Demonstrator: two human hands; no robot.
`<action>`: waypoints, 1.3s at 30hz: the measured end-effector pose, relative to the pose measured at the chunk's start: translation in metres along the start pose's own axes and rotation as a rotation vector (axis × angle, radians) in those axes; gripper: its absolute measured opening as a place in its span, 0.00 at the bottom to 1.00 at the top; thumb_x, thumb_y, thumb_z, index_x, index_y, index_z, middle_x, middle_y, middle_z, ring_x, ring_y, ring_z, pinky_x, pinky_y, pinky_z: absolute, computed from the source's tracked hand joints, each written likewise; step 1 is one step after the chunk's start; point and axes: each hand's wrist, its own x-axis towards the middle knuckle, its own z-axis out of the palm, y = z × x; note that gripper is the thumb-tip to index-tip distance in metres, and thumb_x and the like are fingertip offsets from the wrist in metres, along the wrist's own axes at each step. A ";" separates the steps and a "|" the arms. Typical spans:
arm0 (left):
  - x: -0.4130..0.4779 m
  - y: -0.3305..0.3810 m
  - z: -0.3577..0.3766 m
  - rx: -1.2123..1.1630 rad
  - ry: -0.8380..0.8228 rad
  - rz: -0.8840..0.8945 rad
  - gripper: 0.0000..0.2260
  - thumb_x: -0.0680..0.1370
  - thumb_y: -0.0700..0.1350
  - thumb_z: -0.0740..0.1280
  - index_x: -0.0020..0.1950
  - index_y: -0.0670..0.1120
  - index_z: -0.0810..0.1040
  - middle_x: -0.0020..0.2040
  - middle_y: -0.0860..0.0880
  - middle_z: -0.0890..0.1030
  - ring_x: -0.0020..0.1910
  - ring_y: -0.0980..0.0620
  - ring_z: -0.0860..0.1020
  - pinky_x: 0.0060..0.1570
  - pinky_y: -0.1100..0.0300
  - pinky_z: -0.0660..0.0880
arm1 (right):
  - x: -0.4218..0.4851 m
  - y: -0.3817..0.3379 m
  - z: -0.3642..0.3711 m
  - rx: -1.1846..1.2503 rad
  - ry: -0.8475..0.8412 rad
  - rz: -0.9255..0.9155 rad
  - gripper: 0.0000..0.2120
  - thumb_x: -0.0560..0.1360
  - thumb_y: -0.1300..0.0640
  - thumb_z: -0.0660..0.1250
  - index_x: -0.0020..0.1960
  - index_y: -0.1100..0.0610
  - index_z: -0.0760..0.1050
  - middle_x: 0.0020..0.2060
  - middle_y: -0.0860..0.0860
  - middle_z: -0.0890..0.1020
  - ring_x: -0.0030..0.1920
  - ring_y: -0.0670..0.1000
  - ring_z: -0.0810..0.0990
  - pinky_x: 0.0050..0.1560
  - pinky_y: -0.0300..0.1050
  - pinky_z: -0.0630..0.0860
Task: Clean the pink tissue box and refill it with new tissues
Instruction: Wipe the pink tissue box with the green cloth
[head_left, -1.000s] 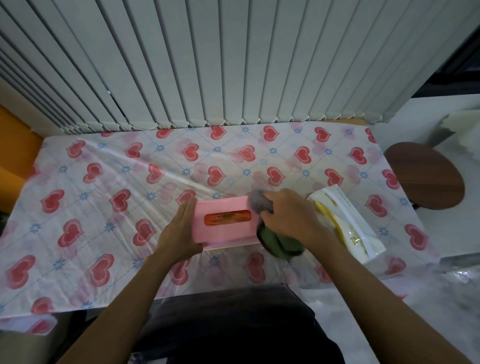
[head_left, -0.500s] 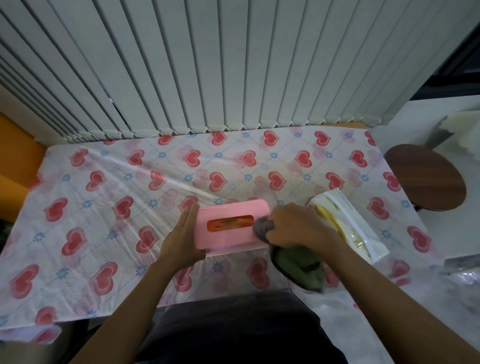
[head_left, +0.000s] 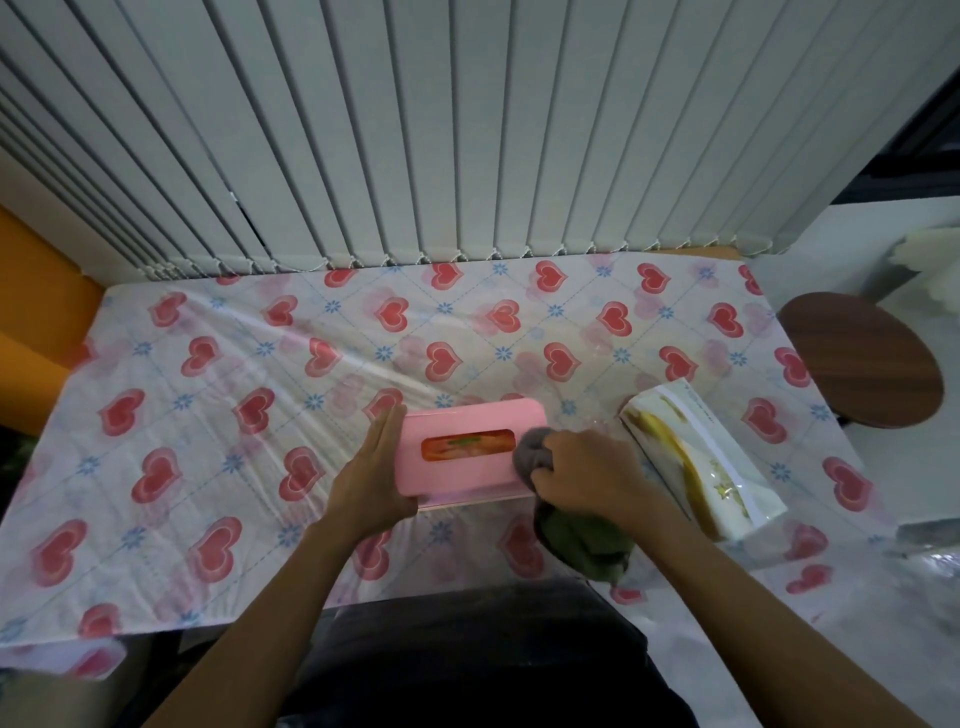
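Note:
The pink tissue box (head_left: 467, 423) lies flat on the heart-patterned table (head_left: 260, 374), its oval slot facing up. My left hand (head_left: 371, 475) presses against the box's left end with straight fingers. My right hand (head_left: 589, 475) grips a grey-green cloth (head_left: 582, 540) bunched against the box's right end, and the cloth's tail hangs toward the table's near edge. A sealed pack of new tissues (head_left: 696, 462) lies to the right of the box.
Vertical blinds (head_left: 415, 130) close off the far side of the table. A round dark wooden stool (head_left: 862, 358) stands off the table's right end. An orange surface (head_left: 31, 291) borders the left end.
My right hand moved the cloth from the box's top right part down to its right end and near right corner. My left hand stayed pressed on the left end.

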 end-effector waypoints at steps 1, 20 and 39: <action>-0.002 -0.001 0.001 0.000 0.004 -0.008 0.58 0.63 0.55 0.80 0.79 0.48 0.43 0.80 0.50 0.50 0.77 0.46 0.60 0.61 0.42 0.77 | 0.003 -0.003 -0.007 0.003 -0.074 0.023 0.14 0.75 0.48 0.59 0.32 0.48 0.65 0.27 0.43 0.70 0.31 0.44 0.74 0.35 0.37 0.71; 0.007 0.003 -0.002 -0.124 0.012 0.045 0.54 0.60 0.52 0.81 0.75 0.53 0.49 0.74 0.54 0.58 0.68 0.53 0.66 0.53 0.48 0.81 | 0.004 -0.013 -0.014 0.148 -0.088 0.058 0.12 0.72 0.44 0.57 0.34 0.49 0.67 0.30 0.44 0.73 0.32 0.46 0.76 0.31 0.36 0.67; 0.006 -0.007 -0.010 -0.362 -0.085 -0.064 0.52 0.55 0.52 0.81 0.72 0.60 0.54 0.58 0.58 0.74 0.56 0.53 0.77 0.49 0.57 0.80 | 0.089 -0.021 0.042 0.085 0.280 -0.108 0.14 0.80 0.49 0.51 0.62 0.50 0.69 0.54 0.51 0.78 0.54 0.53 0.77 0.56 0.54 0.73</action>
